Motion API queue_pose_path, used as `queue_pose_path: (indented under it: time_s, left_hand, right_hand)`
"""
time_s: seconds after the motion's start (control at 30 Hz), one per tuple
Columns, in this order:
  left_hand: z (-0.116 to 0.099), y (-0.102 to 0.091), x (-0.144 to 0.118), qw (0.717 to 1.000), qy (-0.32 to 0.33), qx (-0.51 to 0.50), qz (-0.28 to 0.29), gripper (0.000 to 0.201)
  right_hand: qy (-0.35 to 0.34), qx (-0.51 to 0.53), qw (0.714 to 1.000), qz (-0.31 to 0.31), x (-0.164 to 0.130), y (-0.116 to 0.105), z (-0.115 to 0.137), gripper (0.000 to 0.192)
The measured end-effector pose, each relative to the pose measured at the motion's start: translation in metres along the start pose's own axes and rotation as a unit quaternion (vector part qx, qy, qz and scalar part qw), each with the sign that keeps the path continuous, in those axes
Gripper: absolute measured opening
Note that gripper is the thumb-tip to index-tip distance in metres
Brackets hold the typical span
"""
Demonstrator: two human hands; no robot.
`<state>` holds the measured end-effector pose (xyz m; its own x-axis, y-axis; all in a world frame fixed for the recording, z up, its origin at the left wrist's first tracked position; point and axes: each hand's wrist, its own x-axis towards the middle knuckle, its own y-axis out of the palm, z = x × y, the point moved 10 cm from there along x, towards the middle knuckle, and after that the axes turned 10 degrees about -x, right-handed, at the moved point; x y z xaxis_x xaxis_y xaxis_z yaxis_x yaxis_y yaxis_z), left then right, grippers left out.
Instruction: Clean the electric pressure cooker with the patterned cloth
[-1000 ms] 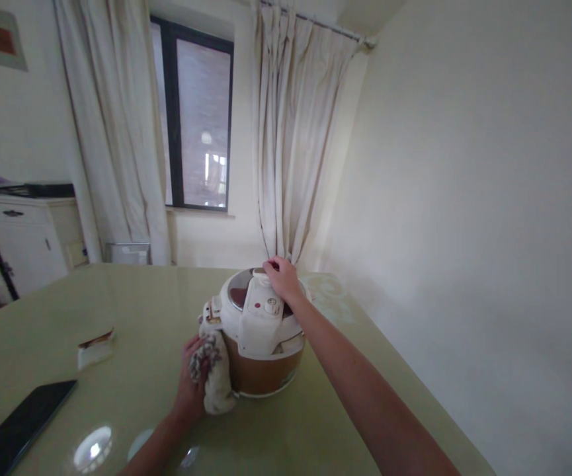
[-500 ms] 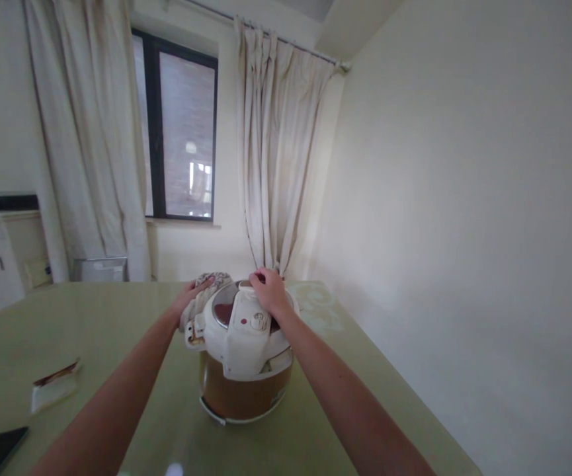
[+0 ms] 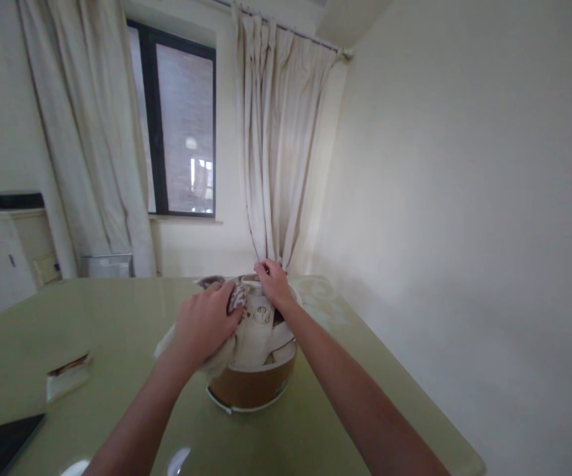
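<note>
Under both hands, near the far right corner of the pale green table (image 3: 131,311), stands a brown-bodied electric pressure cooker (image 3: 253,383) with a white lid. The left hand (image 3: 205,324) lies palm-down, fingers spread and curled over a patterned cloth (image 3: 219,360), pressing it onto the lid's near left side as for wiping. The right hand (image 3: 273,283) is closed around the top of the lid handle, seemingly bracing the cooker. Left of the left forearm lie a small white packet (image 3: 67,377) and a dark phone (image 3: 2,443).
</note>
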<state>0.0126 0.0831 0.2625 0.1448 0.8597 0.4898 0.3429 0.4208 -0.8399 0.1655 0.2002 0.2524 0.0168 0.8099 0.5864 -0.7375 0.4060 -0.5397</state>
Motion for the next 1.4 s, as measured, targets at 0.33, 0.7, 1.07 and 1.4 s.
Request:
queue_pose_path:
  time_s: [0.33, 0.7, 1.07, 1.4]
  left_hand:
    - [0.031, 0.02, 0.05, 0.997, -0.035, -0.062, 0.04, 0.032]
    - [0.055, 0.055, 0.106, 0.985, -0.05, -0.126, 0.105, 0.041]
    - [0.038, 0.011, -0.029, 0.973, 0.058, -0.201, -0.103, 0.037]
    - [0.013, 0.009, -0.011, 0.971, 0.101, -0.216, -0.001, 0.036]
  right_hand:
    - [0.043, 0.067, 0.997, 0.008, -0.002, -0.003, -0.005, 0.046]
    - [0.04, 0.08, 0.996, 0.005, 0.002, 0.001, -0.012, 0.049]
    - [0.037, 0.057, 0.998, 0.008, 0.001, 0.001, -0.007, 0.044]
    - [0.044, 0.058, 0.997, 0.021, 0.005, 0.007, -0.01, 0.05]
